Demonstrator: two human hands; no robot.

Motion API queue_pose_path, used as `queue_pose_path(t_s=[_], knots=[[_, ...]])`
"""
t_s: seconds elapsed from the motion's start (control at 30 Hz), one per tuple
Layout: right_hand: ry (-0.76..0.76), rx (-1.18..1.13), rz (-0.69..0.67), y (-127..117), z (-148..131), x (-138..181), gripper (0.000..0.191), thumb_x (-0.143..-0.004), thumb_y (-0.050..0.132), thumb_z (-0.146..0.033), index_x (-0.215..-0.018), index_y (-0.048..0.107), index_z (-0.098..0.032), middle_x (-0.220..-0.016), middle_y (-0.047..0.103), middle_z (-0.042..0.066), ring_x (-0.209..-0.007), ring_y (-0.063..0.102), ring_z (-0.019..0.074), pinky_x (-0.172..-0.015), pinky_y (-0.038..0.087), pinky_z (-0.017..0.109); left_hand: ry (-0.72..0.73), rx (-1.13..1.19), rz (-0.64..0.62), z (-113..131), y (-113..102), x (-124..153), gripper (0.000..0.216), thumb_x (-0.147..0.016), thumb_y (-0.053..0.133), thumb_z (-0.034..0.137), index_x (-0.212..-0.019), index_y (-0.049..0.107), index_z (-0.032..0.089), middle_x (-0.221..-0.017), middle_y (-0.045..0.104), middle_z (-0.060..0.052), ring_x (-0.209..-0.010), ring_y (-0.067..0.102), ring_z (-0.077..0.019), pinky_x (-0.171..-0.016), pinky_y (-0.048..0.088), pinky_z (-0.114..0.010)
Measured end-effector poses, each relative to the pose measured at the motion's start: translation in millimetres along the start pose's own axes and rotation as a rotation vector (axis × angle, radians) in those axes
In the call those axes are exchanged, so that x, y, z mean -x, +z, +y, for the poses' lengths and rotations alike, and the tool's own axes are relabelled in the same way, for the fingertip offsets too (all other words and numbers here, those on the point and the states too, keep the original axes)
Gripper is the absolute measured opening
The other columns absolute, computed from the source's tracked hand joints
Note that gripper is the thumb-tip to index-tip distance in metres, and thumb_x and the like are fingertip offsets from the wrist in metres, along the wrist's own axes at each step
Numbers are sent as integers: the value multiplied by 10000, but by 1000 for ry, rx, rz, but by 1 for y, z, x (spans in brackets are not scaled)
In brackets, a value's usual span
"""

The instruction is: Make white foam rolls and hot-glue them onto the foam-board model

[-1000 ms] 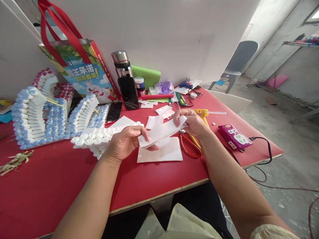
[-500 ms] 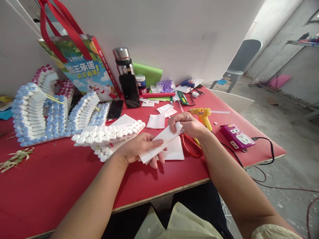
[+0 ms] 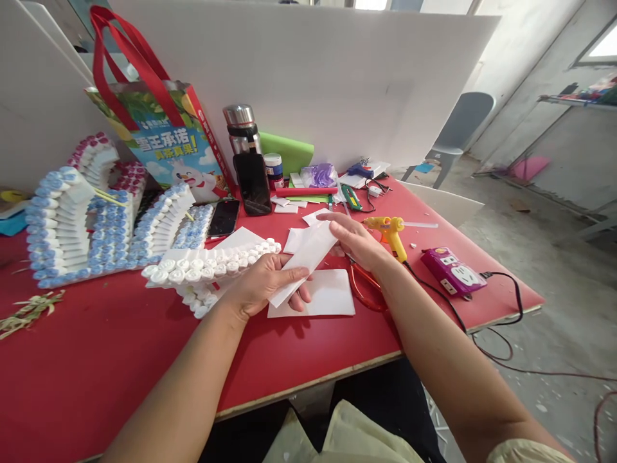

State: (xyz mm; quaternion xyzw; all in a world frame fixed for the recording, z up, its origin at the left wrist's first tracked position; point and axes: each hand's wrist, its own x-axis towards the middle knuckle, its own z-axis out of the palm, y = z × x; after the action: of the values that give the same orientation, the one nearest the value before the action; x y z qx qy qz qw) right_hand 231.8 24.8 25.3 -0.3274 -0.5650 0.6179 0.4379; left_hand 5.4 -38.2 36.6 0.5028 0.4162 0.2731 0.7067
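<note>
Both forearms are bare down to the left hand (image 3: pixel 263 283) and right hand (image 3: pixel 354 241). Behind them, pale yellow clothing (image 3: pixel 357 431) covers the lap above dark trousers (image 3: pixel 385 392).
</note>
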Motion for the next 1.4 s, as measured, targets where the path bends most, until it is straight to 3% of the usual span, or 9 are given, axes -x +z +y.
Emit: queue_pose_path(t_s=[0.13, 0.27, 0.47, 0.63, 0.77, 0.97, 1.1, 1.3, 1.4], knots=[[-7, 6, 50, 2, 6, -2, 371, -680, 847, -412, -792, 608, -150, -626, 511, -39, -496, 353, 53, -455, 232, 217, -4, -18, 31, 1, 4, -1, 289, -842, 726, 359, -955, 662, 101, -718, 757, -110, -493, 689, -163, -523, 536, -216], [-82, 119, 171, -2, 12, -5, 327, -729, 785, -425, -743, 596, -159, -585, 503, -42, -470, 368, 65, -456, 264, 228, -12, -31, 57, 2, 5, -3, 299, -797, 771, 347, -924, 677, 93, -799, 767, -137, -572, 726, -201, -577, 580, -260], [-30, 978, 404, 0, -23, 15, 220, -893, 538, -362, -805, 623, -179, -683, 615, 22, -593, 527, 147, -560, 367, 268, -35, 34, 83, -2, 4, -6, 306, -766, 797, 339, -912, 693, 91, -798, 762, -132, -594, 725, -206, -586, 599, -290], [331, 1702, 5, 8, -45, 59, 260, -908, 532, -371, -966, 629, -137, -802, 660, 109, -700, 626, 236, -576, 380, 295, -24, 89, 138, -2, 4, -5, 287, -764, 800, 316, -884, 685, 82, -765, 753, -120, -561, 709, -183, -555, 578, -256], [361, 1903, -187, 9, -25, 76, 210, -870, 492, -155, -1020, 614, -73, -903, 654, 194, -815, 659, 278, -622, 408, 317, -6, 111, 173, 0, 3, -6, 279, -785, 783, 309, -898, 685, 74, -769, 755, -126, -551, 700, -172, -557, 575, -250], [480, 1678, -55, -5, -15, 72, 367, -806, 530, -218, -1148, 524, -86, -901, 668, 155, -807, 668, 298, -575, 353, 317, 56, 156, 229, -1, -2, -7, 243, -798, 768, 283, -899, 685, 78, -769, 750, -108, -565, 688, -152, -570, 575, -243], [432, 1439, 28, -21, -19, 76, 387, -819, 535, -244, -1198, 499, -175, -796, 649, 66, -760, 651, 265, -547, 336, 292, 98, 195, 252, -2, -4, -8, 228, -803, 761, 276, -903, 683, 87, -779, 745, -94, -562, 677, -137, -588, 579, -247], [400, 471, 12, -33, -33, 86, 474, -779, 711, -347, -1169, 470, -228, -741, 618, 4, -736, 677, 244, -682, 518, 369, 112, 219, 296, 1, -3, -8, 197, -799, 762, 269, -830, 678, 93, -755, 738, -78, -554, 674, -133, -589, 573, -248], [382, 304, -18, -28, -44, 90, 518, -761, 766, -458, -1156, 503, -250, -836, 634, 34, -875, 685, 270, -791, 530, 411, 115, 222, 302, 1, -3, -8, 200, -794, 767, 271, -838, 682, 96, -750, 742, -77, -541, 669, -128, -582, 563, -240]])
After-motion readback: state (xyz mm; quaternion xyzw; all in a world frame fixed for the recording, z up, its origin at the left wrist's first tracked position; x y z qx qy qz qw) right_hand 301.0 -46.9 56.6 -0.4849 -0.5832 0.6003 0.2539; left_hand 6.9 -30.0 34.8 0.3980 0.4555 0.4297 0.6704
